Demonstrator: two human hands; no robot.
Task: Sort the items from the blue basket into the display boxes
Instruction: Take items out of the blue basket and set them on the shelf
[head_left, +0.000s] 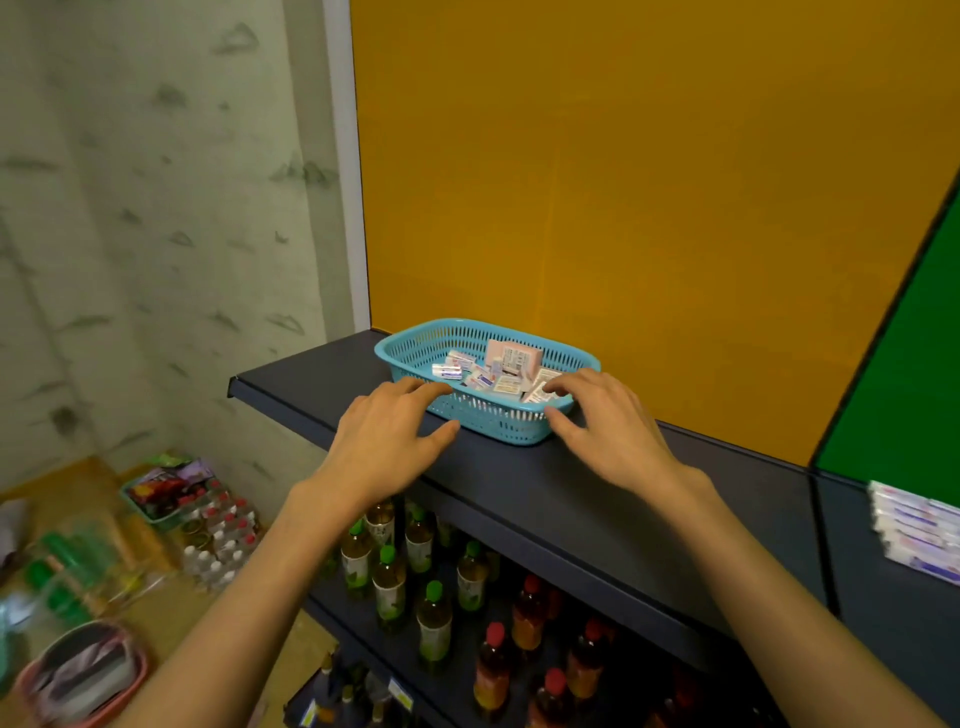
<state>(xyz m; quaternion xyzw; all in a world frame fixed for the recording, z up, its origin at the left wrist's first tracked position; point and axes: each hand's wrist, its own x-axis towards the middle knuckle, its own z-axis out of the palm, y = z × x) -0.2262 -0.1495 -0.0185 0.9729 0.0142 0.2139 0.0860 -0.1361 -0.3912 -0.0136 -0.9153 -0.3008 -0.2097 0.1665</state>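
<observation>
Near the left end of the dark shelf (597, 499), against the yellow back panel (623, 182), the blue basket (415, 347) of small boxed items (511, 359) is being approached. The left hand (387, 439) and right hand (610, 426) are being held at its near rim, fingers spread, nothing gripped.

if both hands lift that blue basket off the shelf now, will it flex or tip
The blue basket looks like thin perforated plastic, so it may flex slightly. It holds only small boxes, so it is probably light. They lie loose and could slide if it tilts.
</observation>
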